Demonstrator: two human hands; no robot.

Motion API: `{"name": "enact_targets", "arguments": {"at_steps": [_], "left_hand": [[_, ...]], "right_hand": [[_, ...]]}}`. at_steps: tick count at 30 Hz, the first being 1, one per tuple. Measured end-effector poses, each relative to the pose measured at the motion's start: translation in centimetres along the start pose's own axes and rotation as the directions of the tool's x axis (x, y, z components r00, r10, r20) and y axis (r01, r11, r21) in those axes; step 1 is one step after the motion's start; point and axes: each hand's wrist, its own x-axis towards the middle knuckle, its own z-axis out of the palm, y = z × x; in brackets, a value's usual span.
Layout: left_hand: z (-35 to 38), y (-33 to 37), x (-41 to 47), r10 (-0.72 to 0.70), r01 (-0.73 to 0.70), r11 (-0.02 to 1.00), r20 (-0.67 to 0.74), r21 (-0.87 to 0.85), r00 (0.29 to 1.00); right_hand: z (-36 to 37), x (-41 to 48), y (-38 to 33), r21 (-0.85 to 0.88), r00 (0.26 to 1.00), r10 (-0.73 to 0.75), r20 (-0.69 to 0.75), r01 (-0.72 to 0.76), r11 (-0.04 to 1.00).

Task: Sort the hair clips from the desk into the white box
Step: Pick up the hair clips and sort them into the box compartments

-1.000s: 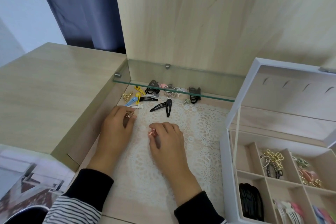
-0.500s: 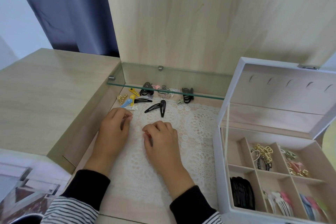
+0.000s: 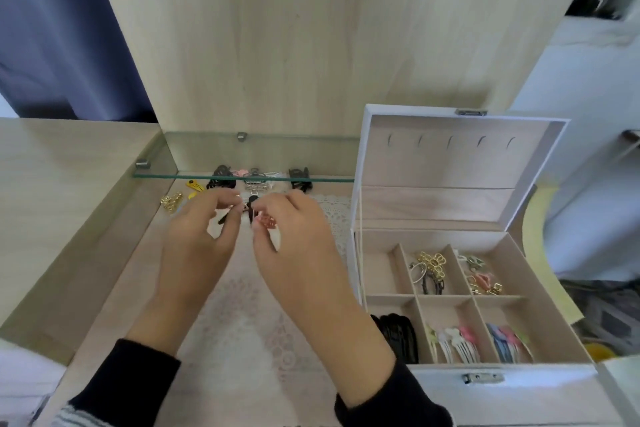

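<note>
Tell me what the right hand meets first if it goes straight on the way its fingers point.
Probably the black snap clip lying just beyond the right hand, which pinches a pink clip. If the hand passes above it (depth is unclear), the glass shelf edge comes next.

Looking down at a wooden desk (image 3: 62, 204) with a lace mat (image 3: 242, 322). Pinched in the right hand (image 3: 294, 253), a small pink clip (image 3: 267, 220); just beside, the left hand (image 3: 197, 246), fingers curled — contents unclear. Behind, loose hair clips (image 3: 221, 173) under a glass shelf (image 3: 207, 156). At right, an open white box (image 3: 540, 388) — compartments holding sorted clips (image 3: 453, 343).
</note>
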Motion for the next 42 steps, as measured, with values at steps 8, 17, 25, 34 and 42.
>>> {"name": "enact_targets", "arguments": {"at_steps": [8, 17, 25, 34, 42], "left_hand": [[3.5, 9.7, 1.4, 0.065, -0.021, 0.948, 0.127, -0.318, 0.990], [10.0, 17.6, 0.0, 0.220, 0.033, 0.897, 0.510, -0.440, 0.831], [15.0, 20.0, -0.4, 0.306, -0.115, 0.944, 0.686, -0.310, 0.660], [17.0, 21.4, -0.5, 0.330, -0.415, 0.906, 0.754, -0.083, 0.568], [17.2, 22.5, -0.6, 0.303, -0.615, 0.783, 0.803, 0.097, 0.513]], "right_hand": [[-10.2, -0.1, 6.2, -0.117, 0.994, 0.094, -0.051, -0.100, 0.988], [-20.0, -2.0, 14.6, -0.299, 0.959, 0.272, 0.077, -0.238, 0.924], [-22.4, -3.6, 18.6, -0.618, 0.921, 0.334, 0.199, -0.146, 0.772], [-22.5, -3.3, 18.8, -0.721, 0.876, 0.376, 0.302, -0.048, 0.691], [-22.6, -3.2, 18.4, -0.734, 0.855, 0.403, 0.327, -0.039, 0.678]]}}
